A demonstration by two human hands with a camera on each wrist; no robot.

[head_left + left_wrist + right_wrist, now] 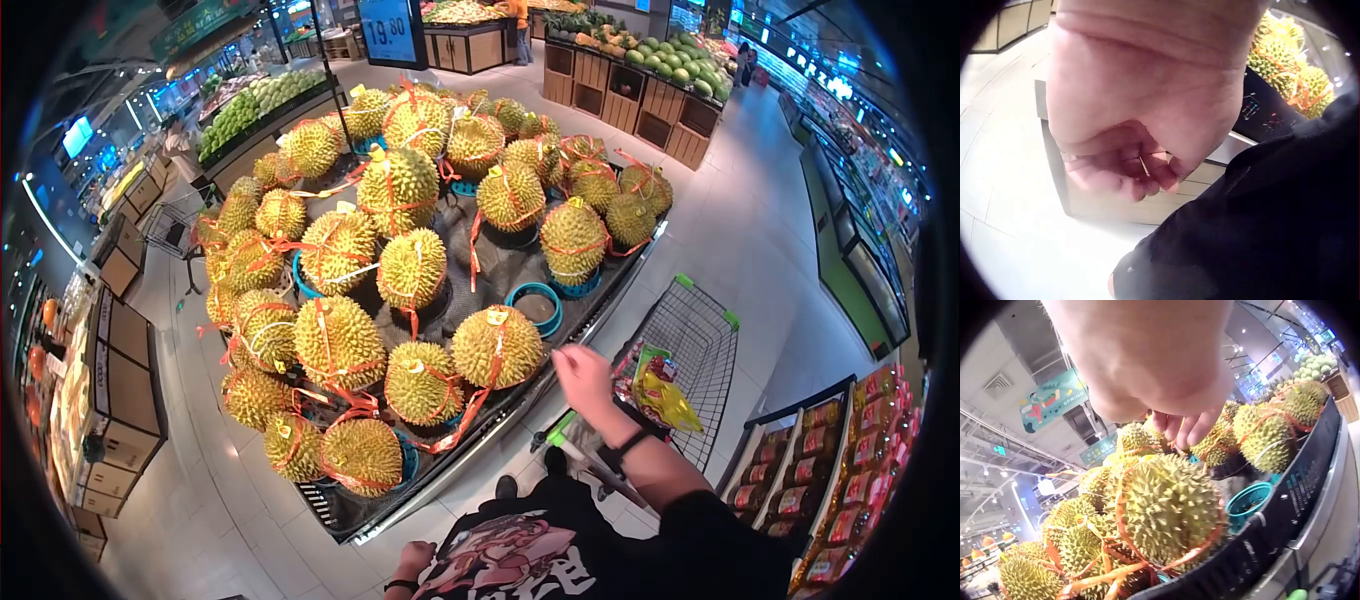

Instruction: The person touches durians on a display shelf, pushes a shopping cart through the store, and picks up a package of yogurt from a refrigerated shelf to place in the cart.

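Observation:
My right hand is raised at the edge of the durian stand, just right of a large durian tied with red ribbon. It holds nothing; its fingers bend loosely above the durians in the right wrist view. That spiky yellow-green fruit fills the middle there, wrapped in orange-red ribbon. A teal ring-shaped holder sits on the dark stand beside it with no durian on it. Low by my body hangs my left hand, fingers loosely curled around nothing in the left wrist view.
Many more durians cover the stand. To its right a shopping cart carries a yellow package. Shelves of bottles stand at lower right. Melons lie on a wooden display behind, and another cart is at left.

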